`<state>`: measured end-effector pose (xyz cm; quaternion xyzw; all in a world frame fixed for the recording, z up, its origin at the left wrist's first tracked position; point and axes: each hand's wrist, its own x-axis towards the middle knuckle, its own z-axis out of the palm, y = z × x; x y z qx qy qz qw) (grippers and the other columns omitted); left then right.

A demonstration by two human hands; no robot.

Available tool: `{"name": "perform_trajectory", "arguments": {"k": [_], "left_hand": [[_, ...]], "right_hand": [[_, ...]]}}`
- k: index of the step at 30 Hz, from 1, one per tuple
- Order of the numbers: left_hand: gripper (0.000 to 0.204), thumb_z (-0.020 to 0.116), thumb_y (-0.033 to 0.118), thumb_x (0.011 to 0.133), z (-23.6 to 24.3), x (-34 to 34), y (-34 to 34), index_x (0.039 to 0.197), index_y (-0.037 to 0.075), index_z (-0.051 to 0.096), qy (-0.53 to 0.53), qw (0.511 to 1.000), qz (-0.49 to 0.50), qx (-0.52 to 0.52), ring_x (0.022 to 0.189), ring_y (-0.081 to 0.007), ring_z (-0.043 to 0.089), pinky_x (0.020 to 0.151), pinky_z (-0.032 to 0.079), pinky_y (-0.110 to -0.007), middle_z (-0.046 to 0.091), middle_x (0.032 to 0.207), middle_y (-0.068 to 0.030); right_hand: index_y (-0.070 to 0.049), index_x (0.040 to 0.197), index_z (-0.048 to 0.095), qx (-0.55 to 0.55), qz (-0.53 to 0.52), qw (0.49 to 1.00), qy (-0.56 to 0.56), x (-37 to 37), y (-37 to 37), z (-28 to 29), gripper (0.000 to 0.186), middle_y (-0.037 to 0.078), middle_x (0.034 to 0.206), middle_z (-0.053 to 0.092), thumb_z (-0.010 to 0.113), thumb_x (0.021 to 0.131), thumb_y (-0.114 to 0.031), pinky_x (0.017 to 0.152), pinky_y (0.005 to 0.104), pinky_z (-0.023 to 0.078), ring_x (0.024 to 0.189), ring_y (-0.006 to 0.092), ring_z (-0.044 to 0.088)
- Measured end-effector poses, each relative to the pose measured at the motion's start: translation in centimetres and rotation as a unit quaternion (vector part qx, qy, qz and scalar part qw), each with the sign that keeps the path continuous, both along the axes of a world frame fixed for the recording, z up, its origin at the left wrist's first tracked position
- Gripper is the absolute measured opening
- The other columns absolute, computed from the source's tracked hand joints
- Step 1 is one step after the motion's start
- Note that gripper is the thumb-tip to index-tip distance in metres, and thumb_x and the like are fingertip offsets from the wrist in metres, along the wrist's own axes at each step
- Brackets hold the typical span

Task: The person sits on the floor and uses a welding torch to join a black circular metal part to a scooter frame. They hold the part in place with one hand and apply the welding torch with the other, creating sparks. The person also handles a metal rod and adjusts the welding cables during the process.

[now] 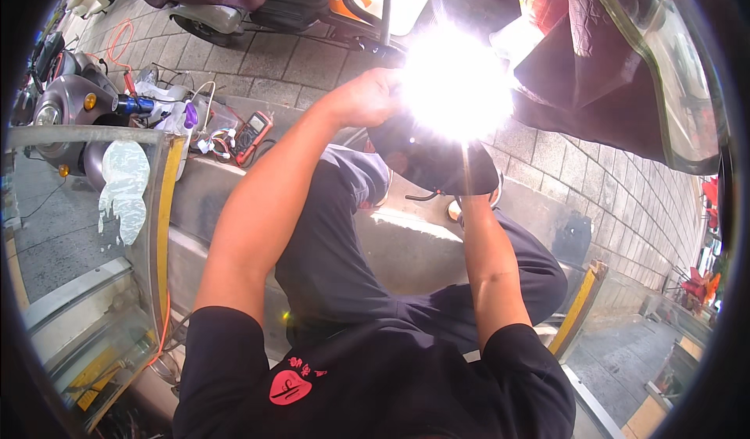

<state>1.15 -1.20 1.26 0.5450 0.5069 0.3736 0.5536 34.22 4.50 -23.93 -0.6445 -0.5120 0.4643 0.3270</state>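
Observation:
A dark, rounded, glossy shell (433, 162) is held up over my knees, with a short black wire (424, 197) at its lower edge. A burst of white glare hides most of its upper part. My left hand (369, 97) is at the glare's left side, above the shell, fingers curled closed; their tips and whatever they grip are lost in the light. From below, my right forearm reaches up to the shell, which covers my right hand, so its fingers do not show.
A red and black multimeter (251, 136) lies on the stone ledge at left, beside white connectors (223, 142). Scooters stand ahead and at far left, where a blue cylinder (133, 105) lies. A dark cover (601, 87) hangs at upper right. Yellow-edged glass panels (166, 205) flank me.

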Motion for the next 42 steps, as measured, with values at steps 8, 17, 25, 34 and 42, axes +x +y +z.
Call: {"name": "perform_trajectory", "arguments": {"k": [8,17,25,34,42], "left_hand": [[0.026,0.078,0.016,0.098,1.2,0.3,-0.5,0.121,0.007,0.071,0.02,0.998,-0.034,-0.057,0.095,-0.0082,0.065,0.088,0.053,-0.028,0.075,0.103,0.0007],[0.026,0.078,0.017,0.097,0.7,0.1,-0.4,0.121,0.008,0.072,-0.002,0.997,-0.057,-0.058,0.095,-0.008,0.065,0.088,0.053,-0.028,0.075,0.103,0.0008],[0.026,0.078,0.017,0.097,1.2,-0.4,-0.9,0.121,0.008,0.072,0.081,0.995,-0.053,-0.025,0.094,-0.0083,0.064,0.086,0.052,-0.028,0.074,0.1,0.0013],[0.023,0.076,0.013,0.097,0.8,-0.1,-0.5,0.119,0.007,0.071,0.057,0.996,-0.027,-0.058,0.094,-0.0086,0.065,0.087,0.053,-0.029,0.075,0.1,-0.0007],[0.021,0.074,0.011,0.098,0.6,-0.4,-0.6,0.118,0.006,0.071,0.057,0.997,-0.019,-0.05,0.093,-0.0084,0.065,0.085,0.053,-0.028,0.075,0.099,-0.0007]], "right_hand": [[0.008,0.103,0.07,-0.119,-0.001,0.981,-0.155,0.5,1.4,9.7,0.041,0.013,0.082,0.071,0.074,0.094,-0.032,0.062,0.0356,0.053,0.074,0.0222,0.071],[0.002,0.139,0.052,-0.158,0.146,0.959,-0.185,5.4,3.3,15.3,0.06,0.018,0.094,0.07,0.073,0.095,-0.033,0.057,0.0394,0.057,0.061,0.025,0.068],[-0.005,0.138,0.06,-0.052,0.34,0.804,-0.486,4.9,3.6,17.4,0.056,0.027,0.114,0.074,0.06,0.1,-0.048,0.099,0.0521,0.052,0.114,0.0436,0.069],[-0.007,0.131,0.061,0.059,0.413,0.742,-0.525,4.0,3.9,14.5,0.049,0.021,0.12,0.073,0.059,0.102,-0.046,0.094,0.0508,0.056,0.108,0.0403,0.072],[-0.006,0.129,0.061,0.027,0.419,0.732,-0.537,1.8,5.0,13.2,0.048,0.022,0.118,0.073,0.059,0.103,-0.046,0.094,0.0503,0.057,0.109,0.0408,0.072]]}}
